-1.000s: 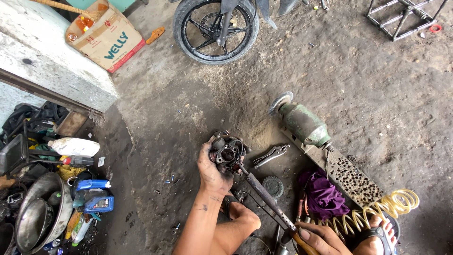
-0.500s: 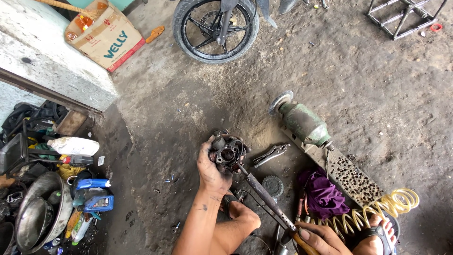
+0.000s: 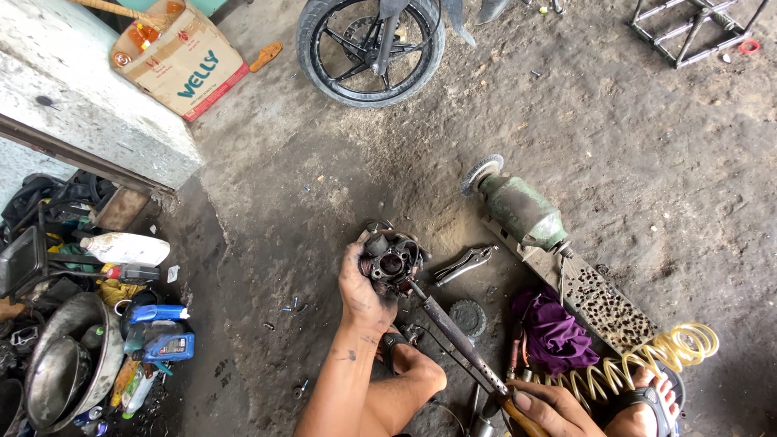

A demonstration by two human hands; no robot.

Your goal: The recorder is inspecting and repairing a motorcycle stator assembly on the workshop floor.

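Observation:
My left hand (image 3: pixel 363 293) grips a dark, greasy round engine part (image 3: pixel 392 259) and holds it just above the dirt floor. A long screwdriver (image 3: pixel 457 336) with a wooden handle runs from my right hand (image 3: pixel 544 409) at the bottom edge up to the part, its tip pressed into the part's centre. My knee (image 3: pixel 417 372) and a sandalled foot (image 3: pixel 647 396) lie below and to the right.
Locking pliers (image 3: pixel 463 264) lie right of the part, near a round disc (image 3: pixel 468 316). A green bench grinder (image 3: pixel 518 210) sits on a perforated plate beside a purple rag (image 3: pixel 554 328) and a yellow coiled hose (image 3: pixel 647 352). A motorcycle wheel (image 3: pixel 371 48), a cardboard box (image 3: pixel 182 61) and bottles (image 3: pixel 125 249) stand around.

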